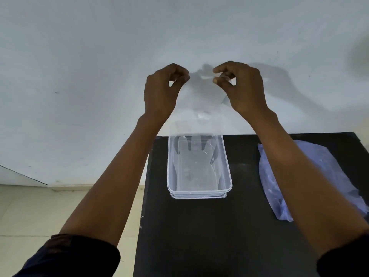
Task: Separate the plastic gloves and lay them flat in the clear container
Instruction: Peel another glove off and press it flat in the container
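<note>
A thin, see-through plastic glove (199,108) hangs in the air in front of the wall, cuff at the top and fingers pointing down. My left hand (161,90) pinches its upper left corner and my right hand (241,86) pinches the upper right corner, holding the cuff stretched between them. The glove's fingertips dangle just over the far end of the clear container (169,176), which stands on the black table (199,236). At least one flat transparent glove lies inside the container.
A bluish plastic packet of gloves (269,176) lies on the table to the right of the container, partly under my right forearm. A white wall stands right behind the table. Tiled floor shows on the left, beyond the table's left edge.
</note>
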